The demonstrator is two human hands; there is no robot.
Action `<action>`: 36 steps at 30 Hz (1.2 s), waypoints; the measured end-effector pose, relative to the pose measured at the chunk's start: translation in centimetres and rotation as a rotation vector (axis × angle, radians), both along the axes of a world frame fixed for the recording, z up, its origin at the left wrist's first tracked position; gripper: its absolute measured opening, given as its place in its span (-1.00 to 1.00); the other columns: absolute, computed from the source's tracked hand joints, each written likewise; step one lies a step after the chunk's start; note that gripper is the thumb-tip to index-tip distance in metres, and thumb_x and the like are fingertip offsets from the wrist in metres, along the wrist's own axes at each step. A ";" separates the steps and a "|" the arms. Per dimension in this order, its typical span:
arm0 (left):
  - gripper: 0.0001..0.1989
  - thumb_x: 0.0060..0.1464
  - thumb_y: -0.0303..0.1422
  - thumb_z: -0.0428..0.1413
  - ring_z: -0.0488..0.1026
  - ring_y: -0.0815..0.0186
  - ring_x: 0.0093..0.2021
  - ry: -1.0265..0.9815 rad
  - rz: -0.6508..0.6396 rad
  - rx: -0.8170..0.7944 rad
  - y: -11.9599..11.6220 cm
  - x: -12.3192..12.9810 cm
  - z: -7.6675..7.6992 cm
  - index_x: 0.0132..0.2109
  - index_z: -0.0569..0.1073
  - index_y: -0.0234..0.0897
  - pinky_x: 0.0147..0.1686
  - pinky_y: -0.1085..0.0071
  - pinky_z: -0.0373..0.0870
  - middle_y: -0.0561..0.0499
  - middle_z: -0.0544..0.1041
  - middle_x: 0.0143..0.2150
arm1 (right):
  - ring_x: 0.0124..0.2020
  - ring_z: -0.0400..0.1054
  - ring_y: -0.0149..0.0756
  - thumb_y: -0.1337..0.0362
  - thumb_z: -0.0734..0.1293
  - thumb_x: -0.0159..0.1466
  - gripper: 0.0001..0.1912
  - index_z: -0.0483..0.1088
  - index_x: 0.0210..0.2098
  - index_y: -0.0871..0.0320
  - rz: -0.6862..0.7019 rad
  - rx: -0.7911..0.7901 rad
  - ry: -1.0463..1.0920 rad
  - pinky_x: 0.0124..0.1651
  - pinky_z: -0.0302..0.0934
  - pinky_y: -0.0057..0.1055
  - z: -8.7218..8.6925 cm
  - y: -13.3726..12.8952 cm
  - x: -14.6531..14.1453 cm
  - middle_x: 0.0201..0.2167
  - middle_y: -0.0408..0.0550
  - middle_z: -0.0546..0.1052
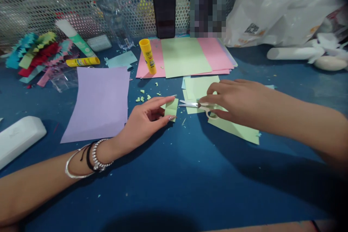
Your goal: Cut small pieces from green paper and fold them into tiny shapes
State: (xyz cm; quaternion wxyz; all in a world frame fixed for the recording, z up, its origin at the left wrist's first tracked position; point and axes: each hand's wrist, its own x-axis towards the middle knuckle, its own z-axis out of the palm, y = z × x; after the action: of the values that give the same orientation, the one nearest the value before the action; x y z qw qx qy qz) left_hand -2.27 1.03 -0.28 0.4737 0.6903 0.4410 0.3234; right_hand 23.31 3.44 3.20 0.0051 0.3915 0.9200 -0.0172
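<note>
My left hand (148, 117) pinches a small folded piece of light green paper (171, 109) between thumb and fingers, just above the blue table. Opposite it, my right hand (228, 96) grips a pair of scissors (193, 104) with pale handles. The blades are slightly parted and point left at the green piece, with a small gap between them. Under and beside the right hand lie light green paper sheets (239, 128). Several tiny green paper cutouts (142, 99) are scattered behind my left hand.
A purple sheet (100, 105) lies left, near a white case (20, 139). Behind stand a yellow glue stick (148, 57), stacked pink and green paper (185, 58) and a phone (164, 5) against a perforated metal panel. Fringed paper strips (40, 56) sit far left; a plastic bag (274, 11) is at right.
</note>
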 end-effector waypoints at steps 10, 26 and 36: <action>-0.58 0.04 -0.33 0.11 0.35 0.44 -0.37 0.042 -0.004 0.035 -0.1 -0.1 -0.1 0.08 0.34 -0.19 -0.35 0.46 0.47 -0.08 0.36 -0.03 | -0.36 0.23 -0.20 0.53 0.10 0.14 -0.67 0.34 -0.16 0.22 0.011 0.112 -0.192 -0.37 0.05 -0.33 -0.2 -0.7 -1.3 -0.34 0.07 0.39; -0.55 -0.03 -0.37 0.17 0.32 0.44 -0.38 -0.157 0.049 -0.052 0.0 -0.1 0.0 0.06 0.37 -0.16 -0.43 0.47 0.38 -0.10 0.37 0.03 | -0.38 0.40 -0.36 0.21 0.32 0.13 -0.68 0.29 -0.12 0.10 -0.033 -1.048 0.358 -0.38 0.29 -0.48 0.0 2.7 0.0 -0.35 -0.09 0.49; -0.57 -0.06 -0.35 0.21 0.28 0.52 -0.39 -0.106 -0.056 -0.240 0.7 -0.1 0.3 0.01 0.41 -0.05 -0.45 0.62 0.33 0.03 0.38 0.02 | -0.64 0.32 -0.53 0.14 0.39 0.06 -0.71 0.33 -0.39 0.24 0.074 -1.372 0.487 -0.54 0.30 -0.57 -1.2 2.0 -2.6 -0.58 -0.23 0.36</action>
State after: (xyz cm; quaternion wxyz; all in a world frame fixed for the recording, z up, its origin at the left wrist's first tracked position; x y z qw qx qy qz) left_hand -2.37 1.71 0.03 0.5845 0.6226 0.4315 0.2908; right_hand 20.73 5.41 2.02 0.0453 0.2539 0.6899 -0.6764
